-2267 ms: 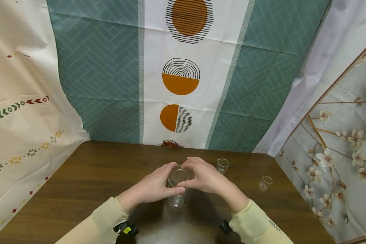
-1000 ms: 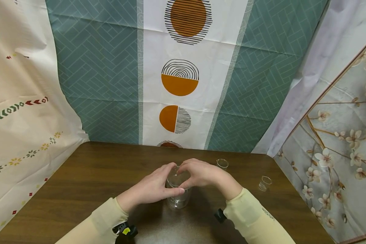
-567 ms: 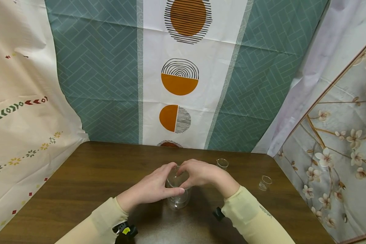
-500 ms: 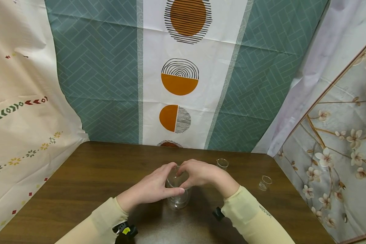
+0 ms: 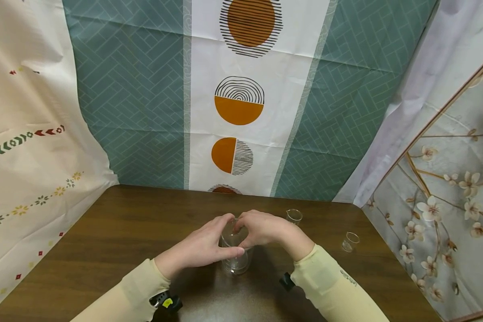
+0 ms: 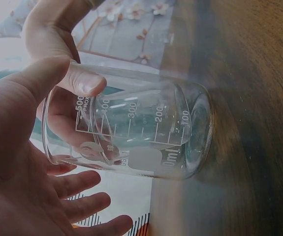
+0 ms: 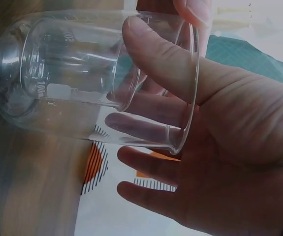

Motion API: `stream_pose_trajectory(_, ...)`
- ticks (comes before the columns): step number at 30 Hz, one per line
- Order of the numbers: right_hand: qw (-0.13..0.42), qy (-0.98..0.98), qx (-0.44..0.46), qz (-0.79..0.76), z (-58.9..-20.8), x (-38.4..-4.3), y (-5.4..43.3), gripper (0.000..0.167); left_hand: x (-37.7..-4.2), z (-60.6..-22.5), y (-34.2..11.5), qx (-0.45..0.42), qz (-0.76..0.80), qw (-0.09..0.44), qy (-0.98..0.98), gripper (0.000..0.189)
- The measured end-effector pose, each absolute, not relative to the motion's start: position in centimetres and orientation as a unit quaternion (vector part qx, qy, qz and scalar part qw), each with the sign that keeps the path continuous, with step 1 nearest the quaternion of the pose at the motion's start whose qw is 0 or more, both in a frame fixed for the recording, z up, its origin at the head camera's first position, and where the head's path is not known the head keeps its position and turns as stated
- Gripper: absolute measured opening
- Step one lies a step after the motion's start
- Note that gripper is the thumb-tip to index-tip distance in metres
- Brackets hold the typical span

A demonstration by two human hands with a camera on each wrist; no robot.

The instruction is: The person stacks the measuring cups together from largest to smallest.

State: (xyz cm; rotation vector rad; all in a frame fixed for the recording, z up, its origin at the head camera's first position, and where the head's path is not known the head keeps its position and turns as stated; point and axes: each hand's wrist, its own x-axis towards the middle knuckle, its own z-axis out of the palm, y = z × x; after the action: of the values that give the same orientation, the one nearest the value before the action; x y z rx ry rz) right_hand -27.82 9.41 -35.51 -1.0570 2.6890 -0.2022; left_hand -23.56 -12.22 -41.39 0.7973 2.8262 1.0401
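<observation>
A large clear glass beaker (image 5: pixel 237 269) with white graduation marks stands upright on the table between both hands. A smaller glass beaker (image 7: pixel 77 69) marked 100 ml sits inside it, close to its base. My left hand (image 5: pixel 199 245) holds the large beaker near its rim between thumb and index finger, the other fingers spread. From above, my right hand (image 5: pixel 267 230) reaches in through the mouth. In the right wrist view its thumb and foremost fingertips lie at the small beaker's rim, pinching it, while the remaining fingers extend outside the glass.
Two small glass beakers stand to the right on the brown wooden table (image 5: pixel 145 232): a spouted beaker (image 5: pixel 294 217) toward the back and another small beaker (image 5: pixel 350 242) farther right. A patterned cloth (image 5: pixel 241 152) hangs behind the table's back edge.
The right hand has dipped deeper into the large beaker, and the small beaker inside has gone down with it. The left hand keeps its place at the rim. The last half second shows little motion.
</observation>
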Motion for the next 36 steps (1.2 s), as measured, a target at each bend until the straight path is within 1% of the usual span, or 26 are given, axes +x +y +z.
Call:
stream_pose_trajectory(21, 0.12, 0.919, -0.368, -0.068, -35.5, -27.8, 9.5, 0.039, -23.6, -41.4, -12.3, 0.259, 0.335, 0.012, 0.906, 0.099)
stream_pose_trajectory(36, 0.099, 0.908, -0.39, -0.12, -36.0, -27.7, 10.4, 0.039, -23.5, -41.2, -12.3, 0.258, 0.337, 0.019, 0.906, 0.102)
